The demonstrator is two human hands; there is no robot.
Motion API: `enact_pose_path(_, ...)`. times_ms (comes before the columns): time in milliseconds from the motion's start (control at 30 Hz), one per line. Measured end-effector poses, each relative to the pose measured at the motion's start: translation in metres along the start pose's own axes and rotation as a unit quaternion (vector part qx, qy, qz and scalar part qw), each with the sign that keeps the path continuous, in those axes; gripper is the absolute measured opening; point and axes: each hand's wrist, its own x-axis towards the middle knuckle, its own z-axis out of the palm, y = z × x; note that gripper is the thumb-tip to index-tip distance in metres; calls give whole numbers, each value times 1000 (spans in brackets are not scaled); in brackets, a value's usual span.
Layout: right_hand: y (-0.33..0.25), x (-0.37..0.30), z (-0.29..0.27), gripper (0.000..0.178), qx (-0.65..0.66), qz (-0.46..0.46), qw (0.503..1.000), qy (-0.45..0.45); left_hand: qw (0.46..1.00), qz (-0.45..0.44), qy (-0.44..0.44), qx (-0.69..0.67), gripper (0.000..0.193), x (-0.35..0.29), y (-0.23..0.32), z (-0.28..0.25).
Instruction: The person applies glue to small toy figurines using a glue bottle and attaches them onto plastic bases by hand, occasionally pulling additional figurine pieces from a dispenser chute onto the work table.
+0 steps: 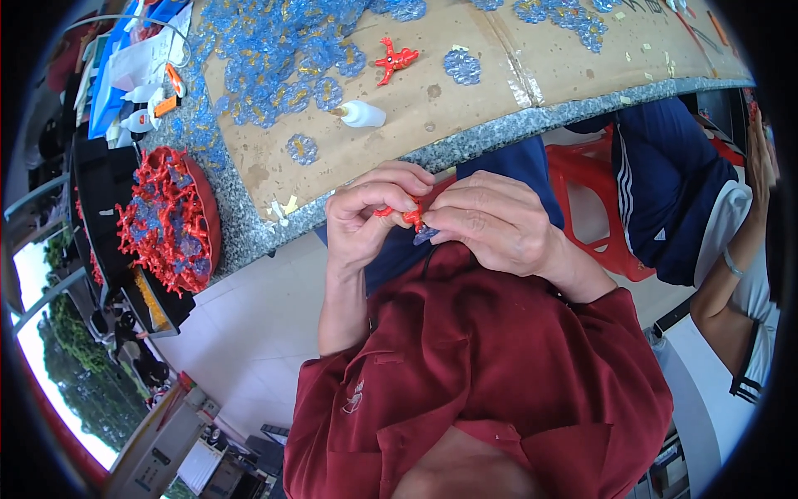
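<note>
Close in front of my chest, just off the table's front edge, both hands meet at a small red plastic figure (412,217). My left hand (366,213) is closed, pinching the figure between thumb and fingertips. A bluish clear plastic piece (425,236) sits against the figure's lower end. My right hand (497,223) has its fingertips closed on that piece, beside the figure. The fingers partly cover both parts, so I cannot tell whether they are joined. On the cardboard (391,141) ahead lie a white squeeze bottle (363,114) on its side, another red figure (395,60) and a flower-shaped clear disc (302,149).
Many blue clear discs (278,58) are heaped at the far left. A red bowl (209,224) full of red figures and clear pieces stands at the left edge. Another person (673,191) sits to the right by a red stool (594,208).
</note>
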Motion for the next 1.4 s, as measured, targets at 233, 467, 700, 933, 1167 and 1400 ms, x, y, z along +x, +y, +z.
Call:
enact_pose_path(233, 7, 2, 5, 24, 33, -1, 999, 8, 996, 35, 27, 78, 5, 1, 6, 3)
enact_pose_path(467, -1, 9, 5, 21, 42, 13, 999, -18, 994, 45, 12, 101, 5, -3, 12, 0)
enact_pose_path(700, -8, 25, 14, 27, 55, 11, 997, -52, 996, 8, 23, 85, 12, -13, 43, -11)
enact_pose_path(933, 7, 28, 1, 33, -38, 101, 994, -22, 813, 112, 193, 538, 17, -15, 131, -75)
enact_pose_path(1167, 13, 27, -3, 23, -52, 158, 986, 20, 455, 67, 339, 821, 19, -3, 169, -132)
enact_pose_path(1400, 16, 32, 0, 24, -69, 172, 982, 28, 389, -40, 285, 875, 37, 8, 158, -144)
